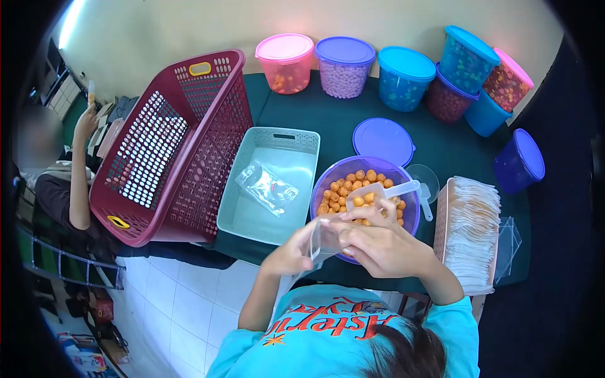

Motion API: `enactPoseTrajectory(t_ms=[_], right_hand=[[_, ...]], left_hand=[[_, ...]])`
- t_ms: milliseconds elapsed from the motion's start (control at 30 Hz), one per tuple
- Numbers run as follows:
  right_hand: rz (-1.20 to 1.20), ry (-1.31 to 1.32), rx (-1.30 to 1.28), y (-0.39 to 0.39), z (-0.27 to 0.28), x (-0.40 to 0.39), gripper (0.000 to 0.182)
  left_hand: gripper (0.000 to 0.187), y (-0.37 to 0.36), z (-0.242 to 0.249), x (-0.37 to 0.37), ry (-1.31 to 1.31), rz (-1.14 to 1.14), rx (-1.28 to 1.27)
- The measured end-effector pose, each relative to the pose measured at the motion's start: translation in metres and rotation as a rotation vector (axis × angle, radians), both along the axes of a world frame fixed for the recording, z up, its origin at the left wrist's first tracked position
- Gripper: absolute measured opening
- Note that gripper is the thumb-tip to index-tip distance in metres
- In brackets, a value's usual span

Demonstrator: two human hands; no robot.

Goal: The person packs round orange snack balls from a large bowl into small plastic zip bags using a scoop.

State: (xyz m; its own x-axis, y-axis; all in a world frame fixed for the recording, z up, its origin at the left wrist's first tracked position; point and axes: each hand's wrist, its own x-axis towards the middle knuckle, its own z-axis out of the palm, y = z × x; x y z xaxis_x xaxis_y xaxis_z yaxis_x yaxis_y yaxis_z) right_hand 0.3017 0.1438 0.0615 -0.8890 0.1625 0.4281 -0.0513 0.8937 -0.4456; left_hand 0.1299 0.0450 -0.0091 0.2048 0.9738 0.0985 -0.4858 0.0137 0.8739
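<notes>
Now your left hand point(293, 251) grips the bag point(324, 240) and your right hand point(386, 244) seems to pinch its edge, over the tub's point(412, 217) near rim; bumping the scoop point(386, 193) could spill balls point(343, 185), and thin film might slip.

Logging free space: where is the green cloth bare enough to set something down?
Bare cloth lies between the leftmost lidded tub and the pale basket, and between the loose purple lid and the rightmost lidded tub. It's crowded around the open tub, between hands, basket and packet stack.
</notes>
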Motion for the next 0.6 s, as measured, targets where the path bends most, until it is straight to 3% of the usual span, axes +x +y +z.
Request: enactPoseTrajectory(t_ms=[100,200,267,300,367,600], right_hand=[[0.067,-0.04,0.066,0.006,0.003,0.001,0.013],[0.008,0.088,-0.138,0.034,0.006,0.007,0.027],[-0.274,-0.104,0.148,0.057,0.002,0.01,0.04],[-0.281,-0.105,0.149,0.067,-0.006,0.013,0.04],[-0.399,-0.386,0.212,0.081,-0.029,0.016,0.05],[-0.455,-0.469,0.106,0.073,-0.051,0.013,0.056]], left_hand=[[0.094,-0.014,-0.008,0.011,0.066,0.117,-0.02],[0.085,-0.02,-0.01,0.01,0.071,0.165,-0.021],[0.087,-0.023,-0.013,0.005,0.041,0.162,-0.011],[0.087,-0.024,-0.015,0.003,0.041,0.155,-0.01],[0.089,-0.023,-0.016,-0.001,0.08,0.261,0.041],[0.086,-0.012,-0.009,-0.021,0.144,0.244,0.02]])
